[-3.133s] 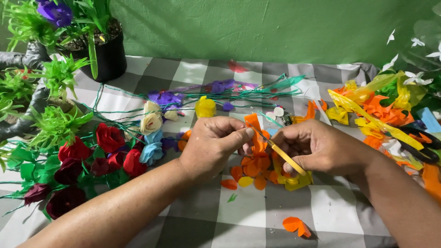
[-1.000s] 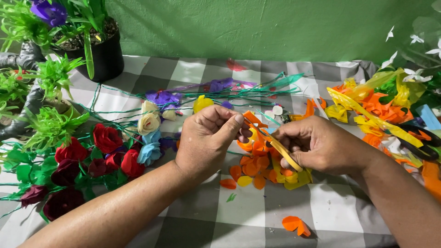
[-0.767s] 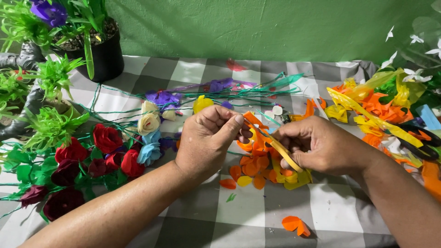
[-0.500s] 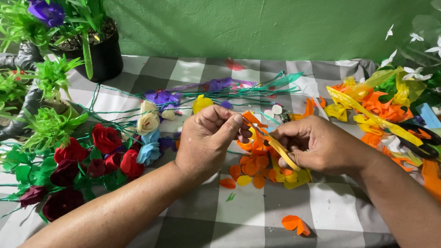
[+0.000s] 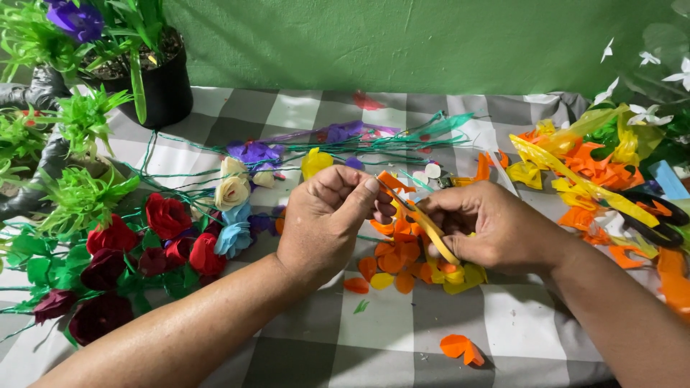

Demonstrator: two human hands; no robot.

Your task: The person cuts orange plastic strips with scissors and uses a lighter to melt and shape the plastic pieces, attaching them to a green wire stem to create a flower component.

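- The left hand [image 5: 327,219] pinched the orange petal [image 5: 392,181] between its fingers, above the bench [image 5: 402,338].
- The right hand [image 5: 492,226] had its fingers clenched on a yellow strip [image 5: 435,233].
- Loose petals [image 5: 392,262] lay under both hands.

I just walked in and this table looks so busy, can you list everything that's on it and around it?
Orange strip: one, orange, pinched between both hands.
Yellow strip: one, yellow, under the right hand's fingers.
Cut petals: a small pile, orange and yellow, below the hands.
Loose petal: one, orange, near front edge.
Red roses: several, red and dark red, left.
Pale roses: a few, cream and blue, centre left.
Scrap heap: one, orange and yellow, right.
Pot: one, black, back left.
Tablecloth: one, grey-white checked.
Wall: green, behind.
Left hand: grip on the orange strip.
Right hand: grip on the strips.
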